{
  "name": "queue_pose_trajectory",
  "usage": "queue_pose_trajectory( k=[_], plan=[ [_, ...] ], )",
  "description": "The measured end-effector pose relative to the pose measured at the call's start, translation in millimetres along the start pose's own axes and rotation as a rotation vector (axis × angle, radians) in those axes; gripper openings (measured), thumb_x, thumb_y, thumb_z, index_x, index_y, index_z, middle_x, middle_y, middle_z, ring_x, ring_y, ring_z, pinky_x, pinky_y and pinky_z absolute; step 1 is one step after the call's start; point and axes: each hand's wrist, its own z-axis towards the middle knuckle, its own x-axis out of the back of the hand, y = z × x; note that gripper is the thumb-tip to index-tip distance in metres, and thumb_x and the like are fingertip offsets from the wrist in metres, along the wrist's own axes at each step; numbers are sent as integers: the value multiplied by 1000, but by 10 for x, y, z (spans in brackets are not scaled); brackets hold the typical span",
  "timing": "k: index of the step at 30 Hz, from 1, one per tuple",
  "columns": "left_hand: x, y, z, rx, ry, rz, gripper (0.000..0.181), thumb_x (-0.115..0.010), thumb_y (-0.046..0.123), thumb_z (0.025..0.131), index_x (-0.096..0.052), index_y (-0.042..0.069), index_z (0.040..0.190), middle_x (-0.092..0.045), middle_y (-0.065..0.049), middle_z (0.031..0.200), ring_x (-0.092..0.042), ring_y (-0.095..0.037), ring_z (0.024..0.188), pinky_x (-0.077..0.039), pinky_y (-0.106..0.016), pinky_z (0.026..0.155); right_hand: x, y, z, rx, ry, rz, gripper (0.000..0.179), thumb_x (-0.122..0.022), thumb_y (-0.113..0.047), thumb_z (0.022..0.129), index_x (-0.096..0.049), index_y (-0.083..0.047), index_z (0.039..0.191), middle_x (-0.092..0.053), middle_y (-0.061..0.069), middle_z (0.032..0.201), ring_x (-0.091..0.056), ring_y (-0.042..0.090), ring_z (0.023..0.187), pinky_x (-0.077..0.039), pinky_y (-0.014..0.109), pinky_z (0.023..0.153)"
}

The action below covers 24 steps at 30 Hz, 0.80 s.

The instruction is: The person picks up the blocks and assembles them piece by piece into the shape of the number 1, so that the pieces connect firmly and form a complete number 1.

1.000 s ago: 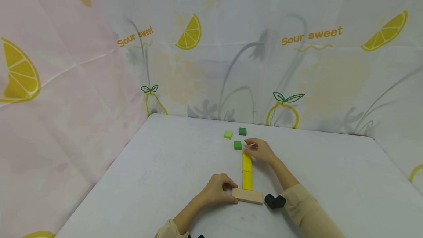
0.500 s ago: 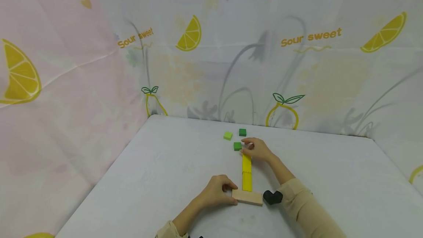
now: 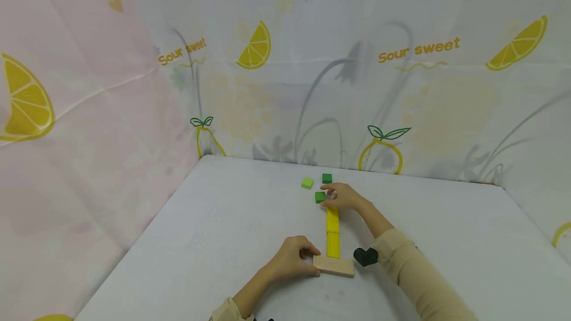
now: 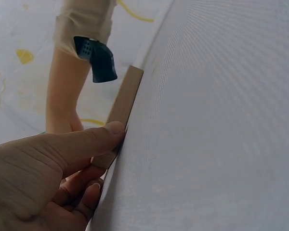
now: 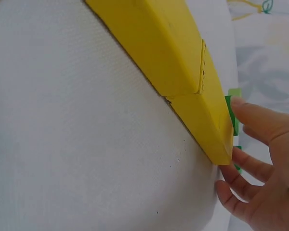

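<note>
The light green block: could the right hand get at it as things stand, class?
Probably yes: the light green block lies uncovered and the right hand appears to hold nothing. The nearest green block and the dark green block flank the way, but leave a gap.

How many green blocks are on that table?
3 in view: the light green block is farthest left, the back green block is nearest the wall, and the front green block is by the right hand, which could hide others.
</note>
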Motion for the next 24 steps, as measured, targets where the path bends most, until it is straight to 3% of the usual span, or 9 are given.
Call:
queue_pose_trajectory(
  k=[7,18,24],
  plan=[
    [2,7,-5,7,4,3,33,-86,12,63,-73,2,92,-62,5,78,-46,-1,68,-41,-16,63,-40,-29,92,17,-11,-69,45,-68,-19,85,-58,3,123,-61,25,109,-60,28,86,-50,39,79],
    [6,11,2,-1,6,5,32,-86,10,64,-73,2,92,-63,4,79,-46,-1,69,-42,-16,64,-101,-6,173,43,36,-130,35,-68,-14,85,-62,4,114,-63,21,105,-59,28,87,-50,39,79],
    [2,4,-3,-10,10,10,32,-86,11,63,-73,2,92,-63,3,80,-47,-1,69,-42,-16,64,-129,6,187,32,35,-168,33,-66,-12,87,-60,7,113,-60,20,108,-56,29,95,-46,42,86]
  ],
)
